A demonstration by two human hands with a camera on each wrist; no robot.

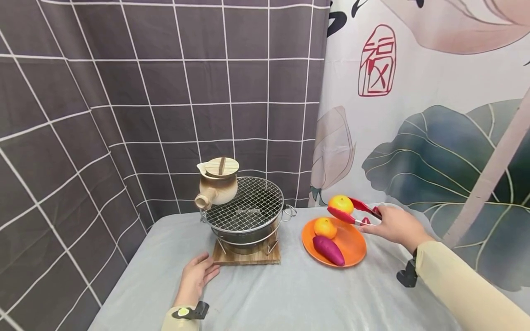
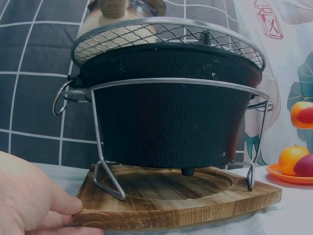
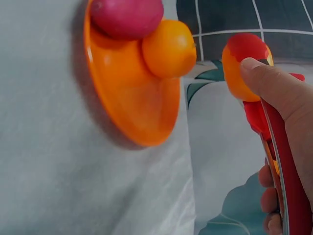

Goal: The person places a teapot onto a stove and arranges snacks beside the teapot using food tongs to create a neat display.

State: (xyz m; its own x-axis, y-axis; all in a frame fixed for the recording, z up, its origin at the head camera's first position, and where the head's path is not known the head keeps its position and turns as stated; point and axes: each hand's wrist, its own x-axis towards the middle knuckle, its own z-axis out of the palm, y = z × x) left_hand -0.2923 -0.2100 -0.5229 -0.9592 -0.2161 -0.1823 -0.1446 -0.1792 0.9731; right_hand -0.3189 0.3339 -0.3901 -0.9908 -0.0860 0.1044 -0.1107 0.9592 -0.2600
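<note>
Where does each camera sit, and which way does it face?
Head: on the person's head, facing forward and down at the grill and orange plate; both sleeves, left hand and right hand show.
Left wrist: worn there, facing the grill and wooden board from low down; left hand partly shows.
Right wrist: worn there, facing the orange plate and red tongs; right hand partly shows.
Both wrist views share the orange plate.

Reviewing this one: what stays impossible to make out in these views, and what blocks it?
Inside of the pot: head view, wooden lid covers it.
Floor of the grill bowl: head view, mesh obscures it.
Handle ends of the tongs: head view, right hand hides them.
Lower fingers of the left hand: left wrist view, bottom edge cuts them off.
</note>
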